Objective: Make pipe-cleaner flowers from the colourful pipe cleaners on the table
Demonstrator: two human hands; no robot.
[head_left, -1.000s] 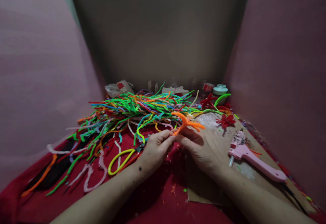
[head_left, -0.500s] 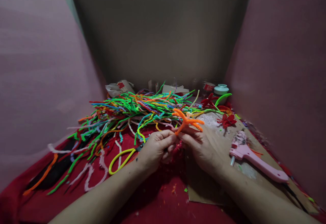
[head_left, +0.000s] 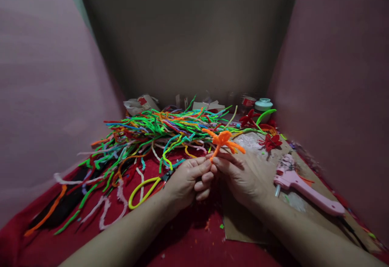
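An orange pipe-cleaner flower (head_left: 223, 139) with several spread petals is held up in front of the pile. My left hand (head_left: 193, 180) is closed, thumb and forefinger pinching the flower's lowest petal. From the other side, my right hand (head_left: 238, 174) grips the same petal between thumb and fingers. Both sets of fingertips almost meet there. Left of my left wrist lie yellow-handled scissors or pliers (head_left: 142, 192), their working end partly hidden by the hand. A red pipe-cleaner flower (head_left: 270, 142) rests on the cardboard beyond my right hand.
Loose pipe cleaners (head_left: 158, 127) in many colours heap across the back of the red cloth (head_left: 182, 234). On the cardboard (head_left: 246, 228) at right lies a pink hot glue gun (head_left: 306, 190) with a cord. Behind stand a mint-lidded jar (head_left: 263, 105) and white scraps (head_left: 209, 106).
The orange flower has turned, so a raised orange loop now shows at its centre where pale tips were visible. Both hands stay pinched on it, with the left fingers curled more into view.
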